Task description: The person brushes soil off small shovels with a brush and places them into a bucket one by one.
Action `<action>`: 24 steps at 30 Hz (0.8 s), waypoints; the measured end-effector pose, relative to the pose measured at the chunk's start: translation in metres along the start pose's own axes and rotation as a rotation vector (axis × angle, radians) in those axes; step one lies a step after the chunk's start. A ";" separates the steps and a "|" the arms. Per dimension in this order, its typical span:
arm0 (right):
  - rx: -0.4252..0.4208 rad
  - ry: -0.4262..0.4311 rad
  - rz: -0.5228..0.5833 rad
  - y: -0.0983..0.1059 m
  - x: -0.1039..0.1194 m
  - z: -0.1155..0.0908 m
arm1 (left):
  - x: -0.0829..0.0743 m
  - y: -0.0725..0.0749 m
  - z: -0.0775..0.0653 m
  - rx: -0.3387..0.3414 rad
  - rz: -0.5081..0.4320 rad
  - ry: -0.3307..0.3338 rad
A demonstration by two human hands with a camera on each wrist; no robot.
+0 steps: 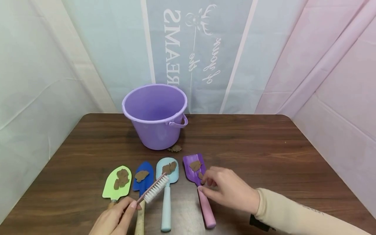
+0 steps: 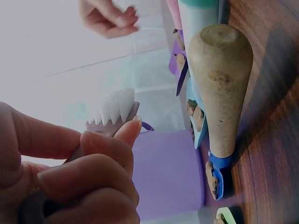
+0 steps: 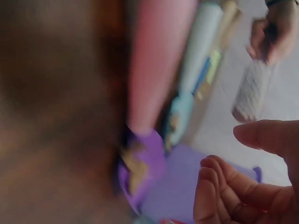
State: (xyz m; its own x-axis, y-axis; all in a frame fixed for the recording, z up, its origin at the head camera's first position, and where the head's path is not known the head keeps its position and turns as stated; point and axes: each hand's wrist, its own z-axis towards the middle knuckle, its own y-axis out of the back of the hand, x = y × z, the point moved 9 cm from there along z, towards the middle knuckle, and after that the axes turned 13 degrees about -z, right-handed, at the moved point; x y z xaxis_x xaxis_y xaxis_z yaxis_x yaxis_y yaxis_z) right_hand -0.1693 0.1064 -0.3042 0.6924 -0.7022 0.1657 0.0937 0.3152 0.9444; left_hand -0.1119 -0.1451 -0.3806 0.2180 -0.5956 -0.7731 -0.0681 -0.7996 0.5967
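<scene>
My left hand [image 1: 116, 217] pinches the handle of a small pink brush [image 1: 156, 188] with white bristles. The brush is held over the handles of the blue shovel [image 1: 147, 176] and light-blue shovel [image 1: 166, 209]. Over the purple shovel [image 1: 190, 174] with a pink handle hovers my right hand [image 1: 230, 189], fingers bent, beside a brown clump [image 1: 195, 165] on the blade. Thumb and fingers of that hand stand apart with nothing between them in the right wrist view, which is blurred. A green shovel [image 1: 116, 192] lies at the left. Each blade bears brown clumps.
A purple bucket [image 1: 158, 133] stands at the back of the wooden table [image 1: 249, 140], its handle folded down on the right. One brown clump [image 1: 175, 148] lies at its base. Fabric curtains [image 1: 337, 81] enclose the table's back and sides.
</scene>
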 end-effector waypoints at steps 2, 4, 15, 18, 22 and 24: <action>0.043 -0.023 -0.018 -0.010 0.000 -0.008 | -0.001 0.000 0.000 -0.001 0.003 -0.003; 0.089 -0.047 -0.053 -0.019 -0.001 -0.014 | -0.002 0.000 0.000 -0.004 0.005 -0.012; 0.269 -0.184 0.018 -0.054 -0.009 -0.028 | -0.004 0.000 -0.001 -0.014 0.008 -0.048; 0.287 -0.191 0.040 -0.058 -0.009 -0.028 | -0.005 0.001 -0.001 -0.018 0.014 -0.054; 0.300 -0.179 0.059 -0.060 -0.008 -0.028 | -0.006 0.000 -0.001 -0.009 0.015 -0.053; 0.305 -0.167 0.063 -0.061 -0.007 -0.028 | -0.006 0.000 -0.001 -0.004 0.014 -0.054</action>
State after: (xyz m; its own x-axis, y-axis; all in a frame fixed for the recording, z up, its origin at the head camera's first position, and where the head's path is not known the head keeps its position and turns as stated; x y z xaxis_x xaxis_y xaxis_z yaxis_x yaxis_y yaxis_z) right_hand -0.1597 0.1097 -0.3706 0.5609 -0.7903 0.2466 -0.1805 0.1739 0.9681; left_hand -0.1124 -0.1413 -0.3757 0.1643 -0.6099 -0.7753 -0.0665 -0.7910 0.6082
